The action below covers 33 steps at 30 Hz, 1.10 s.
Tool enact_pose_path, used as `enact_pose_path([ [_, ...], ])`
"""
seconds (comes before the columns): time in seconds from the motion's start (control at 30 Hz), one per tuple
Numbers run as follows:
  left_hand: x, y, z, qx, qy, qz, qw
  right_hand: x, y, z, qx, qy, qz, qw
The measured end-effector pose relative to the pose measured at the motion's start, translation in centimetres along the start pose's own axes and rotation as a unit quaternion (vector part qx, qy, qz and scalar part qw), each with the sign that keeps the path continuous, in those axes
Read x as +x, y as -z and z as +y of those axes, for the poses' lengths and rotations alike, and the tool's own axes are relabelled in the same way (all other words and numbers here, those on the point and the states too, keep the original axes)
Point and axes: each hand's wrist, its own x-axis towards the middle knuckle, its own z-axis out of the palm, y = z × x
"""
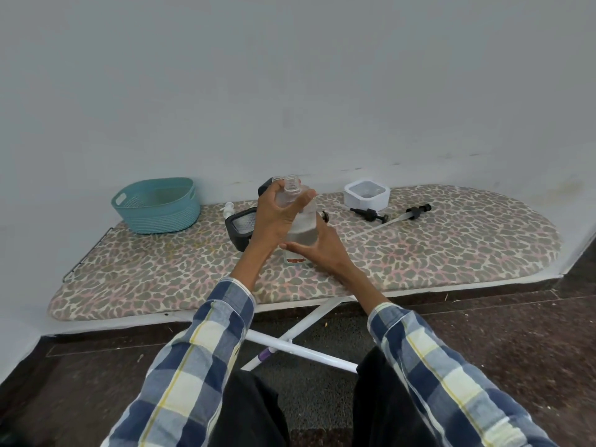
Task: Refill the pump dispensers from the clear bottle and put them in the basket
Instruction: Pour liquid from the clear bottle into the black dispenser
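A clear bottle (301,233) with an open threaded neck stands upright on the ironing board (451,253), partly filled with clear liquid. My left hand (277,217) grips its upper part near the neck. My right hand (319,250) holds its lower part. A black square dispenser (240,229) with its top off sits just left of the bottle. A white square dispenser (366,194), also uncapped, stands at the back right. Two black pump heads (369,214) (416,211) lie beside it. The teal basket (158,204) sits at the back left with nothing visible inside.
A small white pump (228,208) stands behind the black dispenser. Another dark object (265,187) is partly hidden behind my left hand. The board runs along a pale wall; its white legs (290,343) cross over a dark floor below.
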Motion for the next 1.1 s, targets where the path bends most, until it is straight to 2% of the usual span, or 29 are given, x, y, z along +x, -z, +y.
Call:
enact_pose_path([
  [0.1, -1.0, 0.5, -0.5, 0.041, -0.049, 0.004, 0.998, 0.0, -0.1, 0.4, -0.003, 0.019, 0.018, 1.000],
  [0.2, -1.8, 2.0, -2.3, 0.053, -0.067, 0.138, 0.987, 0.1, -0.2, 0.9, -0.019, 0.018, 0.047, 0.999],
  [0.27, -2.0, 3.5, -4.2, 0.077, -0.030, 0.236, 0.968, 0.3, -0.1, 1.2, -0.024, 0.016, 0.067, 0.997],
  [0.33, -2.3, 5.2, -6.1, 0.110, 0.039, 0.279, 0.953, 0.4, 0.0, 1.4, -0.025, 0.014, 0.086, 0.996],
  [0.47, -3.0, 7.5, -9.7, 0.141, 0.115, 0.233, 0.955, 0.4, 0.0, 1.7, -0.020, 0.012, 0.122, 0.992],
  [0.7, -2.4, 7.1, -10.7, 0.281, 0.158, 0.160, 0.933, 0.4, -0.1, 1.8, -0.021, 0.006, 0.130, 0.991],
  [0.87, -2.6, 7.2, -10.3, 0.253, 0.140, 0.160, 0.944, 0.5, -0.1, 1.6, -0.026, 0.006, 0.131, 0.991],
  [1.1, -3.9, 7.0, -9.4, 0.142, 0.037, 0.114, 0.983, 0.3, -0.2, 1.7, -0.024, 0.009, 0.137, 0.990],
])
